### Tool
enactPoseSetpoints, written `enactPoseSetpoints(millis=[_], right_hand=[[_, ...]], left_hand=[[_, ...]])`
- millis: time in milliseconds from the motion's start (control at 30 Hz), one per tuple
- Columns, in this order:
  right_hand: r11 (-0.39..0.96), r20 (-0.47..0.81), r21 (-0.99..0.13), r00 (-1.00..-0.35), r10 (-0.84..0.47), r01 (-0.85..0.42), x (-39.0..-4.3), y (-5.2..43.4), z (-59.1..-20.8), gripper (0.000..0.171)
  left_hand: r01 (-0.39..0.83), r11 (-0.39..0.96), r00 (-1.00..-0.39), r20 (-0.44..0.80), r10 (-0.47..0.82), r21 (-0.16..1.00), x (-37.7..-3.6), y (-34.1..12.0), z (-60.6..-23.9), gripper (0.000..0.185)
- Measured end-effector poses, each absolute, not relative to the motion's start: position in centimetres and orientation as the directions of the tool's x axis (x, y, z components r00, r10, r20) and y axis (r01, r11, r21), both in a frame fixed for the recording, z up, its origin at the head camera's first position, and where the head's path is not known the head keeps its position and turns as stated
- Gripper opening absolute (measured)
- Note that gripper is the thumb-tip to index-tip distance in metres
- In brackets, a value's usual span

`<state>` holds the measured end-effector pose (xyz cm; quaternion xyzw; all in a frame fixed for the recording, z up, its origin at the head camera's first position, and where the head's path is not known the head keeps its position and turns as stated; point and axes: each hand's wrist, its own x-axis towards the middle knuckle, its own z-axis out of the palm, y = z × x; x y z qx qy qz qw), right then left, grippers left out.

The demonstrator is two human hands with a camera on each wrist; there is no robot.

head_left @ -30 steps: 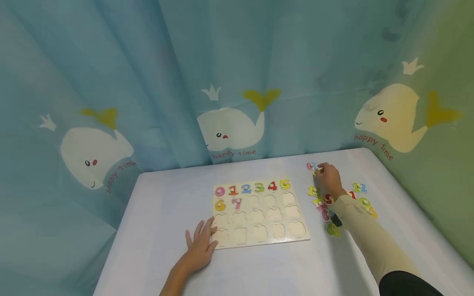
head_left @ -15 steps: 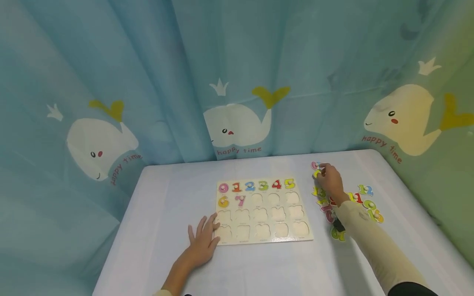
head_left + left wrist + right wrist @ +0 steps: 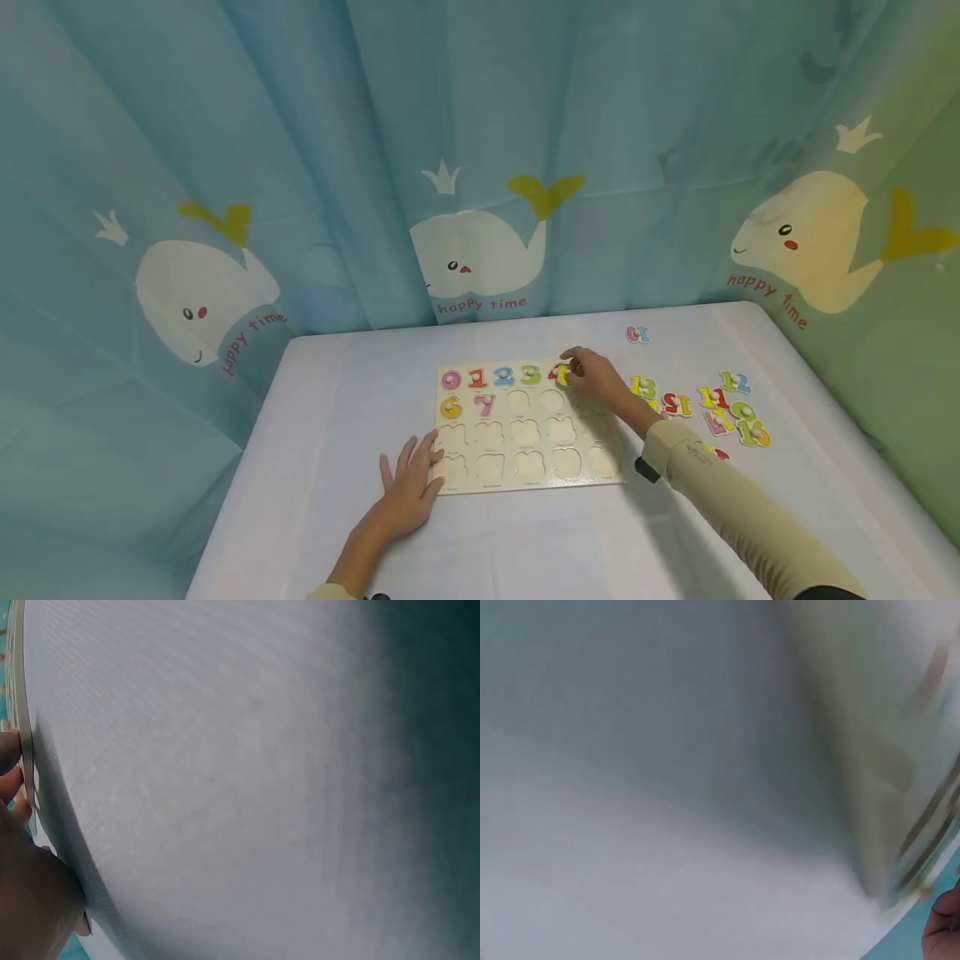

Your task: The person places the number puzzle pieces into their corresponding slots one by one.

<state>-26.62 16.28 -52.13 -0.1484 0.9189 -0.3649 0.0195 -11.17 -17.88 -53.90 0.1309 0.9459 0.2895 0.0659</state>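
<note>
A wooden number puzzle board (image 3: pixel 525 467) lies on the white table (image 3: pixel 337 392), with coloured numbers 0 to 7 seated in its top rows and empty cut-outs below. My right hand (image 3: pixel 592 379) hovers over the board's top right corner and pinches a yellow number piece (image 3: pixel 563 374) at its fingertips. My left hand (image 3: pixel 408 483) rests flat, fingers spread, against the board's lower left corner. In the left wrist view the left hand's fingers (image 3: pixel 11 772) touch the board's edge (image 3: pixel 22 712). The right wrist view is blurred.
Several loose number pieces (image 3: pixel 712 404) lie scattered on the table right of the board, and a pink one (image 3: pixel 637 334) sits alone near the back. A blue curtain with white whales (image 3: pixel 472 250) hangs close behind and beside the table.
My right hand has left the loose pieces at the back right and moved left over the board's top right corner, carrying a yellow piece. The left hand has stayed put.
</note>
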Motion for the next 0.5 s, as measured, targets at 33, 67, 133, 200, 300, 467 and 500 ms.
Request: enactPoseSetpoints(millis=[33,67,133,200,300,467,500], right_hand=[[0.682,0.068,-0.679,-0.949,-0.308,-0.271,-26.4,15.6,-52.2,0.028],[0.677,0.066,-0.68,-0.943,-0.326,-0.282,-26.2,14.9,-52.3,0.027],[0.673,0.057,-0.678,-0.934,-0.354,-0.297,-25.8,13.5,-52.4,0.026],[0.668,0.057,-0.67,-0.92,-0.387,-0.322,-25.5,12.3,-52.7,0.026],[0.659,0.044,-0.673,-0.908,-0.417,-0.335,-25.1,10.7,-52.9,0.025],[0.632,0.056,-0.698,-0.905,-0.421,-0.337,-24.7,9.1,-53.0,0.025],[0.63,0.065,-0.696,-0.904,-0.423,-0.344,-24.6,8.9,-53.0,0.025]], left_hand=[[0.21,0.799,-0.957,-0.05,0.287,0.563,-11.2,-17.9,-53.9,0.063],[0.214,0.8,-0.957,-0.047,0.288,0.56,-11.2,-17.9,-53.9,0.063],[0.216,0.805,-0.957,-0.046,0.288,0.553,-11.2,-17.9,-53.9,0.063],[0.217,0.81,-0.957,-0.043,0.286,0.544,-11.1,-17.9,-54.0,0.063],[0.222,0.81,-0.958,-0.033,0.285,0.543,-11.1,-18.0,-54.1,0.063],[0.218,0.809,-0.958,-0.038,0.284,0.546,-11.1,-18.0,-54.3,0.063],[0.215,0.811,-0.959,-0.041,0.281,0.544,-11.1,-18.0,-54.3,0.063]])
